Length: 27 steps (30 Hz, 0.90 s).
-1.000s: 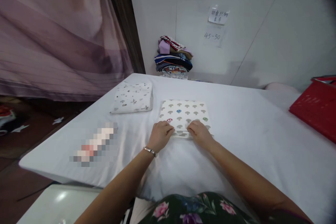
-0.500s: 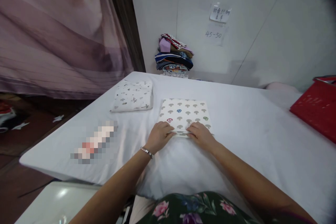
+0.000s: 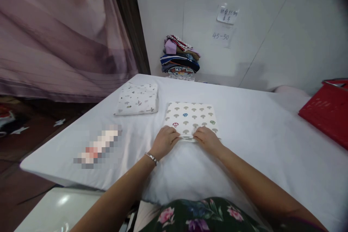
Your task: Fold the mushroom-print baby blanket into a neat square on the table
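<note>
A white cloth with grey, red, blue and green mushroom prints point(image 3: 194, 116) lies folded into a rough square in the middle of the table. My left hand point(image 3: 164, 140) pinches its near edge at the left, fingers closed over the fabric. At the right of that same edge, my right hand point(image 3: 208, 139) grips the cloth with its fingertips. The two hands are a short gap apart, and folded layers show between them. Farther left lies another folded white cloth with small grey prints point(image 3: 138, 98), touched by neither hand.
White fabric covers the table point(image 3: 258, 134). A blurred-out long object point(image 3: 99, 146) lies at its left. The red bag point(image 3: 327, 110) sits at the right edge. Behind the table rises a stack of folded clothes point(image 3: 181, 56) against the wall. A pink curtain point(image 3: 59, 36) hangs at the left.
Almost nothing differs. Both hands keep their hold on the near edge of the mushroom-print cloth, and the view has shifted very slightly.
</note>
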Motion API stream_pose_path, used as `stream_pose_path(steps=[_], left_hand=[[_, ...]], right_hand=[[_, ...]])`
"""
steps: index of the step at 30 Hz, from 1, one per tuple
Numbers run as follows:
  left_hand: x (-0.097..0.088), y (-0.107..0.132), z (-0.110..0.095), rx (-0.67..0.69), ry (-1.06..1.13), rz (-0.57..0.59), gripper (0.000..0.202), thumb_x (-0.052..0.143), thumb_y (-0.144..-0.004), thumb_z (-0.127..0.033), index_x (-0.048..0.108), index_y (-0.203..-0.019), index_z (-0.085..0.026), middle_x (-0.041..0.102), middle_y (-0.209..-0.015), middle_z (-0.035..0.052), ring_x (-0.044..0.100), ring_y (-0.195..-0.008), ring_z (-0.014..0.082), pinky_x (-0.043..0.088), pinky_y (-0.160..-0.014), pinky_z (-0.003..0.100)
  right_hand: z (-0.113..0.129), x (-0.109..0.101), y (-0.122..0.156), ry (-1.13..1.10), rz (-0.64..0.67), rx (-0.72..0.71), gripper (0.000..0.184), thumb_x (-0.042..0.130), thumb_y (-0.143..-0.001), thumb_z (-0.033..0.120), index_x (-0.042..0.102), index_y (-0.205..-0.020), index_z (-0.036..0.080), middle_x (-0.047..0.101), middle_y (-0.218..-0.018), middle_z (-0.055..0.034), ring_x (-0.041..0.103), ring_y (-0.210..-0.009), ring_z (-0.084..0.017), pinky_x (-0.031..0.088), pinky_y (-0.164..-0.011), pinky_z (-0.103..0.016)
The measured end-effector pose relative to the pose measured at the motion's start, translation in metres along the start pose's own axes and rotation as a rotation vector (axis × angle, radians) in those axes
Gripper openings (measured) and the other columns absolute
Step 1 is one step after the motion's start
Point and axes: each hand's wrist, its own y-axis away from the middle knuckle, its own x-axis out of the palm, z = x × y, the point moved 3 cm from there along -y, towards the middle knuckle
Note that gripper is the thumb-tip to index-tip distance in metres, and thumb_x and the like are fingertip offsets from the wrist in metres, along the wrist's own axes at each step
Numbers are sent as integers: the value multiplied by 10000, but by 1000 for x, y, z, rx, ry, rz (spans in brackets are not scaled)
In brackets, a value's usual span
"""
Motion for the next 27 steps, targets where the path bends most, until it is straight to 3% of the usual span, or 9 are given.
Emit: stream_pose_path(steps=[5,9,11,14,17,20,23,25,27], left_hand=[[-7,3,-1,25,25,-6,233,418,-877,-298,639,-888,-223,606,-836,38,508,-818,160,397,-746,319],[-10,-21,3,-168,19,-28,312,379,-884,-358,631,-768,-215,618,-787,23,550,-776,149,432,-688,289],[-6,-36,2,-186,-48,-61,272,410,-866,-374,629,-905,-218,632,-971,47,552,-934,184,438,-785,324],[11,-47,-2,-113,-179,-30,388,465,-827,-409,540,-1159,-222,493,-1287,90,396,-1211,277,326,-970,463],[28,-41,0,-104,-254,23,455,405,-847,-434,487,-1239,-217,420,-1355,107,305,-1280,309,241,-1010,535],[35,-35,3,-110,-278,28,467,365,-859,-440,470,-1260,-224,403,-1368,101,286,-1293,308,214,-1022,547],[34,-35,3,-108,-298,34,471,349,-865,-435,460,-1269,-220,394,-1372,102,286,-1293,307,209,-1020,558],[33,-36,1,-110,-307,40,473,337,-871,-430,454,-1275,-212,389,-1375,105,284,-1295,302,201,-1023,561],[31,-34,-1,-117,-306,42,470,330,-875,-424,447,-1280,-217,382,-1380,97,280,-1298,294,192,-1029,561]], right_hand=[[1,-2,3,2,-27,-18,223,422,-880,195,643,-907,195,573,-845,-55,476,-784,-153,357,-718,-275],[2,-6,-8,-22,39,35,216,437,-874,190,652,-858,194,569,-810,-39,486,-779,-140,357,-686,-248],[4,-3,-11,41,82,19,221,439,-867,180,652,-808,185,564,-784,-39,483,-769,-146,351,-671,-254],[4,1,-7,94,72,-17,214,443,-856,163,645,-786,178,568,-791,-47,479,-769,-155,357,-697,-277],[3,-2,0,-36,7,-21,201,446,-850,153,643,-848,194,586,-833,-42,502,-801,-148,385,-733,-272],[-4,-17,-12,-181,-79,12,228,420,-867,174,635,-934,211,609,-934,-43,529,-894,-138,407,-796,-264],[-25,-31,-39,-78,-172,119,311,409,-884,283,553,-1147,200,487,-1257,-94,384,-1192,-189,303,-977,-355],[-48,-28,-54,50,-119,281,477,423,-869,399,437,-1278,154,321,-1394,-139,204,-1307,-249,187,-1035,-437],[-71,-15,-58,124,-9,462,606,394,-859,486,353,-1334,113,229,-1433,-167,118,-1330,-283,132,-1038,-484]])
